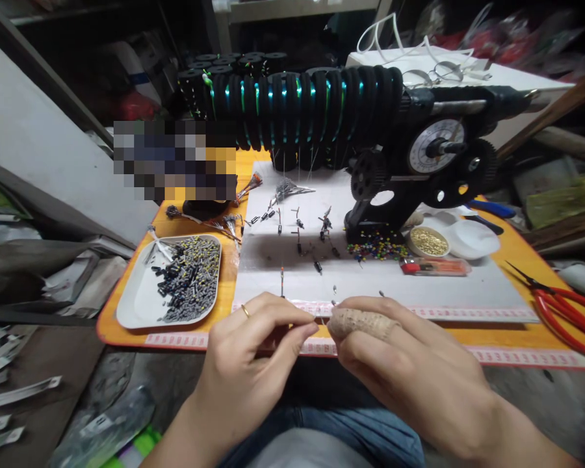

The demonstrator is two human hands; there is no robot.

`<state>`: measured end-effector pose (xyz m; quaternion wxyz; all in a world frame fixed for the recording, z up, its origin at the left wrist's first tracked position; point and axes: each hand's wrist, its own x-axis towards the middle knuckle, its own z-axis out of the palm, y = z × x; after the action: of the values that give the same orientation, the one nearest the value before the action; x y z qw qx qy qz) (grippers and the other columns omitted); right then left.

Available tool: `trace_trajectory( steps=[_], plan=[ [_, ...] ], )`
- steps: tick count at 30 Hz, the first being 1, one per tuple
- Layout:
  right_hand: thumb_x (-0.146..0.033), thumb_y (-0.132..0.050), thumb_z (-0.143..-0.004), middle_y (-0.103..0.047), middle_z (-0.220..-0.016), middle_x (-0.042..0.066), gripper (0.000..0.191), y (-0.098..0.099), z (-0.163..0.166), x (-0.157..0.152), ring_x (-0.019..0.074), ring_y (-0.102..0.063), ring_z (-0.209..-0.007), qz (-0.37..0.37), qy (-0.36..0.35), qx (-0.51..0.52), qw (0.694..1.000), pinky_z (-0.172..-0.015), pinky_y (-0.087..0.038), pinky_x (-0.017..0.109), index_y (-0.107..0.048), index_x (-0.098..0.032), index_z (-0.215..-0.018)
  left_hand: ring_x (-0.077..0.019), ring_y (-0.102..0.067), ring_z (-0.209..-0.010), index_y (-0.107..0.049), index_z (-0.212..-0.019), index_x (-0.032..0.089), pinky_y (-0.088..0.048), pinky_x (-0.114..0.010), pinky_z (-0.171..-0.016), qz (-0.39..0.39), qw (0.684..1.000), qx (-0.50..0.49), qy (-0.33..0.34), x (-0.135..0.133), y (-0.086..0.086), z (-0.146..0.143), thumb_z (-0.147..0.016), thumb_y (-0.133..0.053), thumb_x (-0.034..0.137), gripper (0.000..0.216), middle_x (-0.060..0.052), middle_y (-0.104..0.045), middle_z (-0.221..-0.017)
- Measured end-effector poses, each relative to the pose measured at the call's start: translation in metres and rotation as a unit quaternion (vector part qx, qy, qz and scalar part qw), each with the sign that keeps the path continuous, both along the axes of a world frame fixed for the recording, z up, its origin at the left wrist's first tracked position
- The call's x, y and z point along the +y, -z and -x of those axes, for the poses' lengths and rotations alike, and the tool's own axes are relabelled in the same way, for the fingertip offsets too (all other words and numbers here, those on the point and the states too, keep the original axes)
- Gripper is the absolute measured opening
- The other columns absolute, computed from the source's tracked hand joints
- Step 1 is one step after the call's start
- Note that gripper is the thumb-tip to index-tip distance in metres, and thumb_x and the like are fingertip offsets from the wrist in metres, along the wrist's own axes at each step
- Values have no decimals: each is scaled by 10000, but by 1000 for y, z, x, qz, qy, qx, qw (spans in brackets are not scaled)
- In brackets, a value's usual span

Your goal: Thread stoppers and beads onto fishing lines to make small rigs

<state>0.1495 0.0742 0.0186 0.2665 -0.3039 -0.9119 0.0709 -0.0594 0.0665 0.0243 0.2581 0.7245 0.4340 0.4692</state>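
My left hand [253,344] and my right hand [394,351] meet at the near edge of an orange table [127,331], fingertips pinched together around something tiny and thin that I cannot make out. The right index finger wears a tan bandage wrap [363,322]. A ring sits on a left finger. Just beyond my fingers lies a white mat [419,286] strewn with small black and metal fishing parts [297,224]. A white tray [136,302] of several small dark tubes stands to the left of my left hand.
A black winding machine [419,162] with gears, a dial and a row of black spools with green line spans the back. Coloured beads [377,250], a dish of gold beads [428,242], an orange lighter [433,266] and red scissors [565,312] lie to the right.
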Motion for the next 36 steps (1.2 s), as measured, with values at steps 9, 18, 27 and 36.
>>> trace_trajectory(
  steps=[9,18,27,36],
  plan=[
    [-26,-609,-842,-695,-1102,62,263,6,1,0,189,-680,-1001,108,-34,151,982,-787,-606,290,-571,-221,-1015,-102,-690,-764,-707,-868,144,-538,-163,-721,12,997,-67,26,1,-1,-7,-798,-688,19,145,-32,-739,-804],
    [35,-603,-788,-665,-1039,71,371,-5,21,-2,175,-668,-968,80,50,275,957,-838,-577,288,-611,-182,-1090,-88,-601,-665,-682,-784,196,-462,-152,-543,199,957,-211,8,-6,-5,-8,-845,-671,147,79,14,-657,-727],
    [-31,-672,-763,-667,-925,80,208,-5,31,0,190,-654,-864,-45,72,232,969,-707,-593,298,-670,-176,-913,-96,-602,-666,-690,-774,183,-491,-160,-576,237,941,-241,27,-4,-11,-7,-834,-672,142,75,1,-645,-725],
    [-40,-659,-790,-701,-851,70,144,-15,25,9,212,-649,-879,-69,19,205,976,-735,-589,353,-636,-160,-865,-124,-668,-740,-670,-860,182,-544,-207,-678,71,996,-58,12,-3,-14,-4,-824,-662,82,106,-14,-697,-798]
  ],
)
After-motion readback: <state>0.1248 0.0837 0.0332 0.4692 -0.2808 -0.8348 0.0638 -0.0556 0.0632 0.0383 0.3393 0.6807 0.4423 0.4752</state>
